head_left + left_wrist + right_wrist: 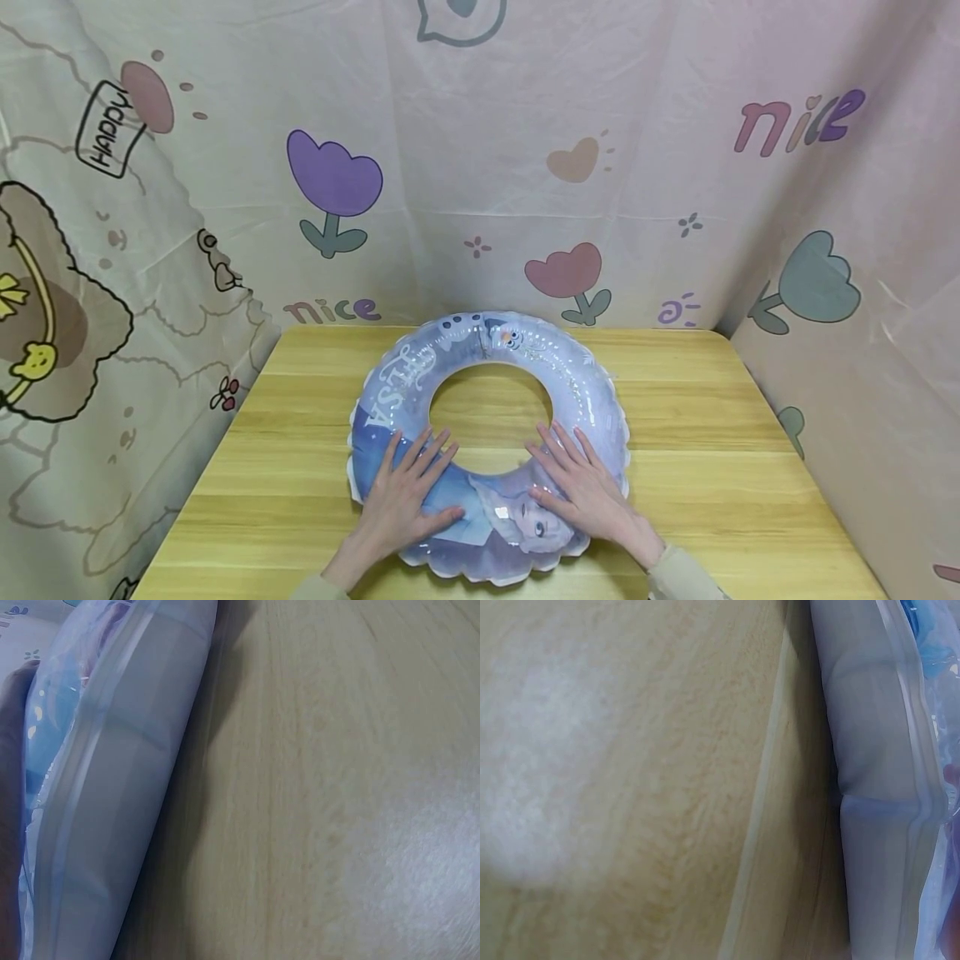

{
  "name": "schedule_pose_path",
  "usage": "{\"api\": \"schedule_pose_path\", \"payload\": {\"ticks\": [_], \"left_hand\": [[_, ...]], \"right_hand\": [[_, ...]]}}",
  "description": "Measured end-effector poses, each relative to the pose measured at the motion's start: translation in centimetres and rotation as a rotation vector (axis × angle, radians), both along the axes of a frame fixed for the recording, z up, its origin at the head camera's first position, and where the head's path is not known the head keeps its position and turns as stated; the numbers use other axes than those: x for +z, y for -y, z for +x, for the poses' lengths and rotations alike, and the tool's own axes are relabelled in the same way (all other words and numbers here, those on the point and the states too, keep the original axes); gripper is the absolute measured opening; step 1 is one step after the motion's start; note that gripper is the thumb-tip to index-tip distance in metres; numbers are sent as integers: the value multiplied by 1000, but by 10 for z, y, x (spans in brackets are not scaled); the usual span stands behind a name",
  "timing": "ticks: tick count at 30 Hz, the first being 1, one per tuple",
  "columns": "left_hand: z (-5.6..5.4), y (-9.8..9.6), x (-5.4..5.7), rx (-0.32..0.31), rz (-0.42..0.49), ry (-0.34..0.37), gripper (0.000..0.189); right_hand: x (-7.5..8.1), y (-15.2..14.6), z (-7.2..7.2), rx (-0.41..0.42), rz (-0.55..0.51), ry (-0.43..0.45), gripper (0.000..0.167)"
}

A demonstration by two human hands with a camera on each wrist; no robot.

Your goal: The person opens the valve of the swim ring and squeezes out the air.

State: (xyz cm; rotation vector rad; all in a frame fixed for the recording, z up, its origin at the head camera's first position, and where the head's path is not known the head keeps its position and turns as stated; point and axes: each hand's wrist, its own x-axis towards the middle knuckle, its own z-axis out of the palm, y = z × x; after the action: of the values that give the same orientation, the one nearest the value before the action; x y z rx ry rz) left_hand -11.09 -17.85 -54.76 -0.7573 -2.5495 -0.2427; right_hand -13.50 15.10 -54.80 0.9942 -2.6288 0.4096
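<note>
An inflated swim ring point(487, 533) lies flat on the wooden table, blue and lilac with a scalloped edge, a printed figure at the front and the letters "ELSA" at its left. My left hand point(405, 496) rests on the ring's front left, fingers spread and pointing toward the hole. On the front right lies my right hand point(581, 483), its fingers also straight and spread over the ring. The ring's pale side wall point(120, 772) fills the left part of the left wrist view. In the right wrist view its side wall point(877, 750) stands at the right.
The wood-grain table point(697, 450) extends around the ring on both sides. Behind it hangs a pale cloth backdrop point(450, 125) with printed tulips and words, and similar cloth hangs at left and right. The ring's back edge reaches the table's far edge.
</note>
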Motion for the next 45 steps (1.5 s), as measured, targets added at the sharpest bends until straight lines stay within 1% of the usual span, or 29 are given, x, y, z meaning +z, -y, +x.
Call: {"api": "schedule_pose_path", "payload": {"ticks": [8, 15, 21, 26, 33, 40, 43, 45], "left_hand": [[0, 0, 0, -2, 10, 7, 89], [0, 0, 0, 0, 8, 27, 92], [0, 0, 1, -6, 17, 16, 90], [1, 0, 0, -2, 0, 26, 90], [0, 1, -1, -2, -15, 4, 88], [0, 1, 0, 5, -11, 35, 88], [1, 0, -1, 4, -8, 35, 88], [1, 0, -2, 4, -5, 31, 88]], "right_hand": [[1, 1, 1, -4, 6, 9, 62], [2, 1, 1, -5, 5, 9, 62], [1, 1, 1, -3, -9, 12, 62], [0, 1, 1, 0, -12, 11, 62], [0, 1, 1, 2, -15, 19, 62], [0, 1, 1, 0, -12, 26, 62], [0, 1, 1, 5, -20, 19, 62], [1, 1, 1, 8, -27, -2, 61]]}}
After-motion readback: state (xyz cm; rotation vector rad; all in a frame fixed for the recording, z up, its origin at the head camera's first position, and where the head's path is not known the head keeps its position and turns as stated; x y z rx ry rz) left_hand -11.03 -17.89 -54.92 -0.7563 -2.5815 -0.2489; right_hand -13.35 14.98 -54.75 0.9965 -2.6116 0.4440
